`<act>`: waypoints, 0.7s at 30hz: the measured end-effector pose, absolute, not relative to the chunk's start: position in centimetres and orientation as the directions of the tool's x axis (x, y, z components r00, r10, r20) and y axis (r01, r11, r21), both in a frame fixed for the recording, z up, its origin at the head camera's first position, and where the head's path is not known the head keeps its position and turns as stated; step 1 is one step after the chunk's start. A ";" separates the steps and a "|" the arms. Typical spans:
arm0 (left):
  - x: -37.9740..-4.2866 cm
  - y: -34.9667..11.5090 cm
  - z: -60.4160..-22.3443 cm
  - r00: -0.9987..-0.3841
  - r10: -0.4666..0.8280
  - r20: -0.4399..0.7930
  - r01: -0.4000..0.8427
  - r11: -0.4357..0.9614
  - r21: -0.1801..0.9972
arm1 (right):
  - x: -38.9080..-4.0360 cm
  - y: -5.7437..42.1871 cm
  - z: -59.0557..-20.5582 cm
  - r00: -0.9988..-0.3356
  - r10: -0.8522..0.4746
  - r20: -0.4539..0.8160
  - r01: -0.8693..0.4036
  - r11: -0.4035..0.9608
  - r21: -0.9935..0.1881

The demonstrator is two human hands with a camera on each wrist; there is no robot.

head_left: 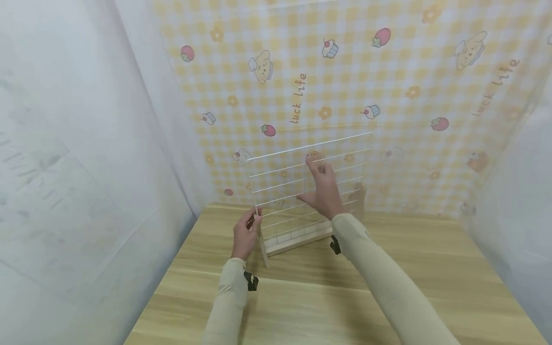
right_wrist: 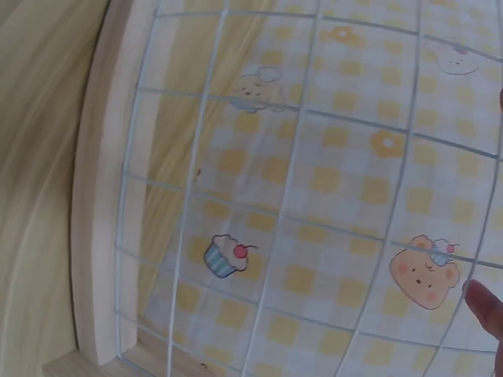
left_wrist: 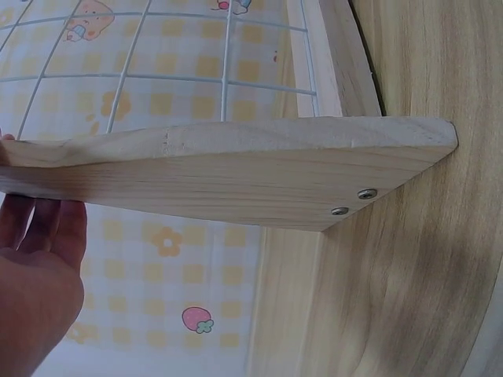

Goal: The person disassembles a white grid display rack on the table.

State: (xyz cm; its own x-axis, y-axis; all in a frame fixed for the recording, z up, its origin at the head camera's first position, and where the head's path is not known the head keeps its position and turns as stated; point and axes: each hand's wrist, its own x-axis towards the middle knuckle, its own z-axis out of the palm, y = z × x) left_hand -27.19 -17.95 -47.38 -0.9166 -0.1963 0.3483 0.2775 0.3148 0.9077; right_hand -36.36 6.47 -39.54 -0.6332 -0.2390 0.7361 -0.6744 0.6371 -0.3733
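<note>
A white wire grid rack (head_left: 279,186) stands upright on the table, with a pale wooden bar (head_left: 297,239) along its bottom and a wooden side leg (head_left: 264,249) at its left. My left hand (head_left: 246,235) grips the upper part of that leg; the left wrist view shows fingers (left_wrist: 64,228) on one face and a bit of thumb on the other. Two screws (left_wrist: 367,194) sit near the leg's lower end. In front of the grid my right hand (head_left: 324,191) has its thumb and fingers spread apart. A fingertip (right_wrist: 483,305) appears close to the wires; contact is unclear.
Behind the rack hangs a yellow checked cloth (head_left: 340,91) with printed cakes and strawberries. White sheets (head_left: 77,143) enclose the left and right sides. The wood-grain table (head_left: 310,306) extends under both forearms.
</note>
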 end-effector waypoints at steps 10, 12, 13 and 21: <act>-27.1 -17.6 -47.6 -0.913 -0.203 0.353 0.287 0.295 0.911 | -37.2 6.8 -40.7 -0.592 -0.277 0.757 -0.675 0.684 -0.278; -27.0 -17.7 -47.6 -0.918 -0.202 0.342 0.274 0.303 0.913 | -37.3 6.9 -40.8 -0.585 -0.284 0.759 -0.677 0.687 -0.265; -27.0 -17.7 -47.6 -0.920 -0.201 0.337 0.269 0.304 0.914 | -37.4 6.9 -40.9 -0.581 -0.290 0.760 -0.680 0.686 -0.258; -27.3 -18.2 -47.7 -0.926 -0.180 0.331 0.267 0.304 0.914 | -37.6 7.0 -40.4 -0.515 -0.318 0.796 -0.717 0.669 -0.196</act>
